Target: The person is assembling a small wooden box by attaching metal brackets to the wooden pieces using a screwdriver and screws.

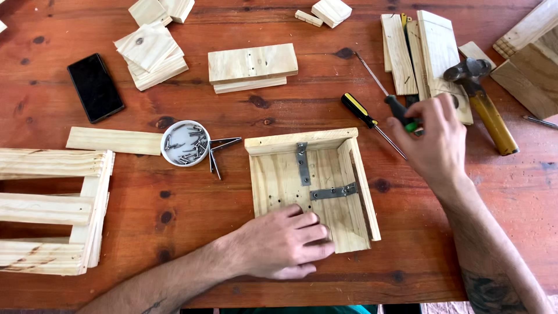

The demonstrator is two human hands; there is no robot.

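A small pale wooden tray [279,174] with two raised sides and two grey metal brackets [332,191] lies in the middle of the red-brown table. My left hand [283,241] rests flat on its near corner, fingers together. My right hand [435,139] is to the tray's right, its fingers closing round the black-and-green handle of a screwdriver [401,109] whose shaft points up-left. A second screwdriver [361,111] with a black-and-yellow handle lies just left of it.
A white bowl [185,143] of screws and loose metal angle pieces [220,152] sit left of the tray. A hammer [482,99], wooden boards [252,65], a black phone [95,87] and a slatted crate [52,209] lie around the table.
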